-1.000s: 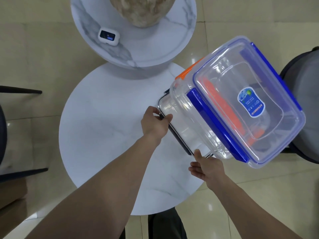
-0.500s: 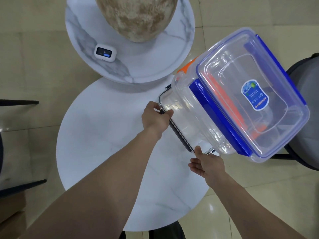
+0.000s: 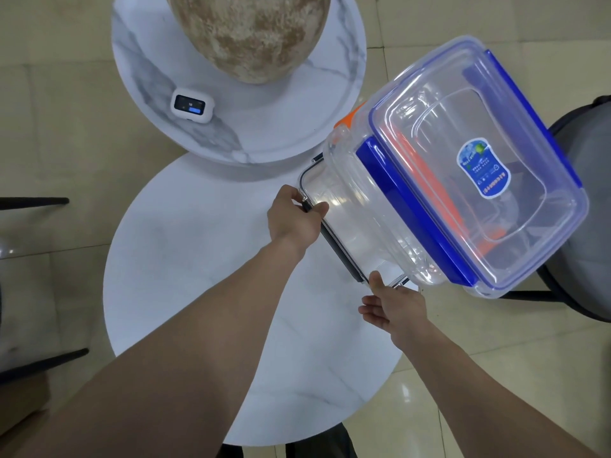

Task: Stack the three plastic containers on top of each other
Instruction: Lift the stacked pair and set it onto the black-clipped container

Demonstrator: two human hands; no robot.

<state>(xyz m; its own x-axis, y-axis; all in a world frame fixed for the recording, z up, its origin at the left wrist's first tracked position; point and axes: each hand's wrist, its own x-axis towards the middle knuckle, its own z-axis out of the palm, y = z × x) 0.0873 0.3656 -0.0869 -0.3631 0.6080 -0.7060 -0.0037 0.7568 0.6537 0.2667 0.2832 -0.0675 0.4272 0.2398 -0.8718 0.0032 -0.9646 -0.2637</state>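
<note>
Three clear plastic containers stand stacked on the right part of the round white table point(image 3: 198, 292). On top is the container with blue clips point(image 3: 479, 180) and a blue label. Under it, a container with orange clips point(image 3: 347, 117) shows through. At the bottom is a container with black clips point(image 3: 334, 246). My left hand point(image 3: 294, 219) grips the bottom container's near left corner at its black clip. At the near right corner my right hand point(image 3: 393, 305) touches the bottom container with the thumb up against it and the fingers loosely spread.
A smaller, higher marble table point(image 3: 238, 127) behind carries a large round stone-like vase point(image 3: 251, 31) and a small white device point(image 3: 192, 108) with a screen. A dark chair point(image 3: 585, 206) stands right of the stack. Black chair legs point(image 3: 33, 201) show at the left.
The stack and both hands keep the same pose; only the camera view has shifted slightly, bringing more of the far table and vase into sight.
</note>
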